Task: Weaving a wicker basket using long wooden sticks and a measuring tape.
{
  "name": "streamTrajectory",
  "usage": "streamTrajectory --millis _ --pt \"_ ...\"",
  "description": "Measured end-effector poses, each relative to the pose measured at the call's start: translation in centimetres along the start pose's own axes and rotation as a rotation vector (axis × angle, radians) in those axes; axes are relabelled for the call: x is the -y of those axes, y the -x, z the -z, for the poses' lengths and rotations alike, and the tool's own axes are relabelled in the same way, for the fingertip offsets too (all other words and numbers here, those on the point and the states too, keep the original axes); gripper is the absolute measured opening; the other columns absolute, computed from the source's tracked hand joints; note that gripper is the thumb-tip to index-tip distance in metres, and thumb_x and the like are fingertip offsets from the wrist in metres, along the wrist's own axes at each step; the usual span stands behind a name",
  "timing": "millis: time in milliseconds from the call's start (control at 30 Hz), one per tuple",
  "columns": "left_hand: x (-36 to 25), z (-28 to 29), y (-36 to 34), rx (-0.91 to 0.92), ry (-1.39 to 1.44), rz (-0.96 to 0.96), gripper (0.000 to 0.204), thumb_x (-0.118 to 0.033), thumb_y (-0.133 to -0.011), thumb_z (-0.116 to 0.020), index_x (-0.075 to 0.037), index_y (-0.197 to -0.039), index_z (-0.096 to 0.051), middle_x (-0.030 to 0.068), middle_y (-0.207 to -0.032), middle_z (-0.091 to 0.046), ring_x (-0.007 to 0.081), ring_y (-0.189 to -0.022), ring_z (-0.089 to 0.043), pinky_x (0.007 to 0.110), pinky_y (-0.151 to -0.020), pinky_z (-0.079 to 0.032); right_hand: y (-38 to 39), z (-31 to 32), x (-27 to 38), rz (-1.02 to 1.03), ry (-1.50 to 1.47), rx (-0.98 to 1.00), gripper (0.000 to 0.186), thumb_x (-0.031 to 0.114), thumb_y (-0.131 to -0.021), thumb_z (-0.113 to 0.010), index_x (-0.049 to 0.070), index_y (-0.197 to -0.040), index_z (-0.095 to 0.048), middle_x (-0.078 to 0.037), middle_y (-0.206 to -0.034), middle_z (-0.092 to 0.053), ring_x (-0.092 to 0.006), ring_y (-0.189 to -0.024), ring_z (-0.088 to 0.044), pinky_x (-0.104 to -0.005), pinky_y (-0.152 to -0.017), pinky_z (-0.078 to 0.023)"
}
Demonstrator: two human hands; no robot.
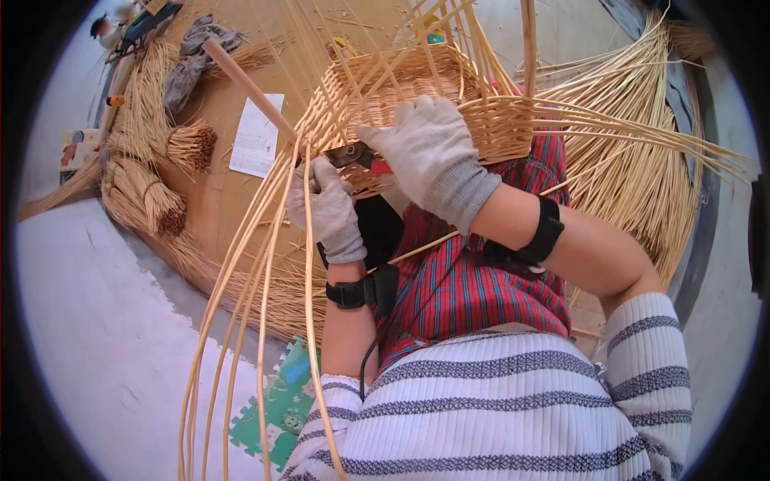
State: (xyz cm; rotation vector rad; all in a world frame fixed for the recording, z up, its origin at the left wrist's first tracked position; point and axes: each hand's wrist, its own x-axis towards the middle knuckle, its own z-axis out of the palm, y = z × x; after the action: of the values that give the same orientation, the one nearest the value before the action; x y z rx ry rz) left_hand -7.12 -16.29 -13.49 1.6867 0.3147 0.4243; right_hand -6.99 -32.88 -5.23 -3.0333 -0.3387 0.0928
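A half-woven rectangular wicker basket [505, 132] rests tilted against my lap, with long loose rods [265, 321] fanning from its left corner toward me. My gloved right hand [425, 148] is closed around dark pruning shears [350, 155] with a red handle. Their jaws are at the rods of that left corner. Just below the jaws, my gloved left hand [325, 204] has its fingers curled together beside the rods. What lies between those fingers is hidden. A thick wooden stick [249, 90] slants up from the same corner, and another stick [528, 48] stands at the right corner.
Bundles of wicker rods [152, 192] lie along the left, and a large sheaf [634, 160] spreads at the right. A white paper sheet [257, 136] lies on the brown board [216, 192]. Grey cloth [196, 60] is behind it. Near my left elbow is a green foam mat [277, 405].
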Motion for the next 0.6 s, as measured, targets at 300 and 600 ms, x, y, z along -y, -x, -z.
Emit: streamTrajectory --millis 300,600 --pt "-1.1 4.8 3.5 0.251 -0.196 -0.107 0.023 -0.021 -0.111 -0.056 -0.002 -0.102 -0.064 -0.0016 -0.059 -0.056 0.0041 -0.047 -0.048 0.021 -0.044 -0.035 0.2 2.8 -3.3 0.211 0.016 0.104 0.052 0.04 -0.09 -0.076 0.031 -0.14 -0.065 -0.008 -0.1 -0.071 -0.027 -0.102 -0.068 -0.0415 -0.087 -0.051" --pt "1.6 6.6 1.4 0.104 -0.046 0.185 0.034 -0.03 -0.11 -0.059 0.001 -0.122 -0.064 0.004 -0.082 -0.066 0.0055 -0.062 -0.06 0.02 -0.052 -0.047 2.2 -0.3 -1.5 0.07 -0.14 -0.181 0.047 0.037 -0.078 -0.083 0.019 -0.118 -0.066 -0.01 -0.1 -0.067 -0.0309 -0.101 -0.066 -0.0456 -0.086 -0.046"
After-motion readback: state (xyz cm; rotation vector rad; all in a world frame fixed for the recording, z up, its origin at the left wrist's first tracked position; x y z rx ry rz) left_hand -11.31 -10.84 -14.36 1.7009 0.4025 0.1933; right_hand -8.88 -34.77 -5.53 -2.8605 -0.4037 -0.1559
